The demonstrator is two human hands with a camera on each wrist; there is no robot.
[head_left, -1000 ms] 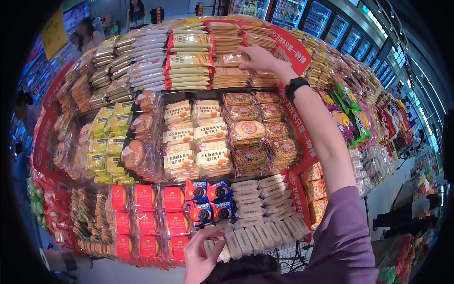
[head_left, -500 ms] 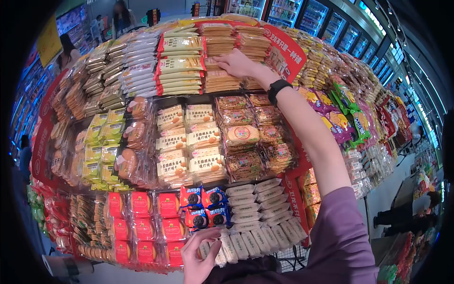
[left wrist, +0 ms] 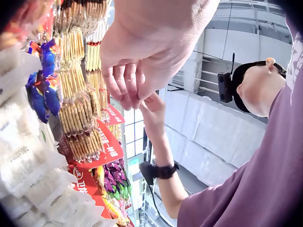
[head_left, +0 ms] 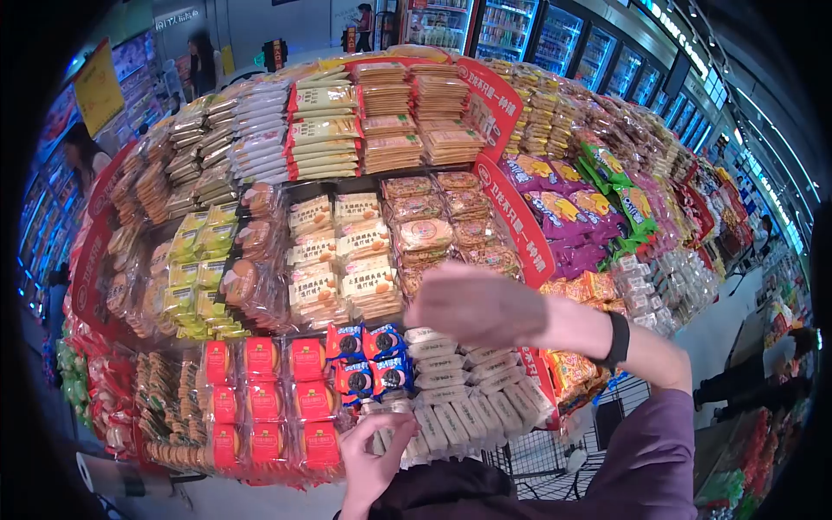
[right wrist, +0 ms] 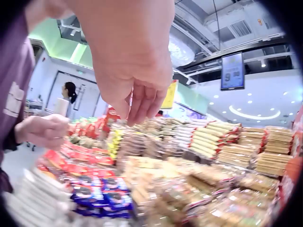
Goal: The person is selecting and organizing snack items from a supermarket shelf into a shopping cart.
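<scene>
My right hand (head_left: 481, 308), motion-blurred, passes in front of the cookie packs and the white-wrapped bars (head_left: 442, 364). In the right wrist view, the fingers of the right hand (right wrist: 135, 75) hang loosely bent with nothing between them. Beside the front edge of the display, my left hand (head_left: 374, 455) hovers by the white bars, thumb and fingers loosely curved. The left wrist view shows that left hand (left wrist: 142, 56) with no item in it. Blue sandwich-cookie packets (head_left: 368, 360) lie just beyond it, and red-labelled round cookie packs (head_left: 269, 403) are to its left.
Stacked biscuit packs (head_left: 390, 143) fill the upper tier behind red sign strips (head_left: 516, 217). Purple and green snack bags (head_left: 572, 208) lie to the right. A black wire cart (head_left: 555, 455) stands at the lower right. Several people and lit fridges (head_left: 559, 43) are farther off.
My right hand has left the stacked crackers on the upper tier and come down toward me, over the front rows. The left hand has stayed by the white bars.
</scene>
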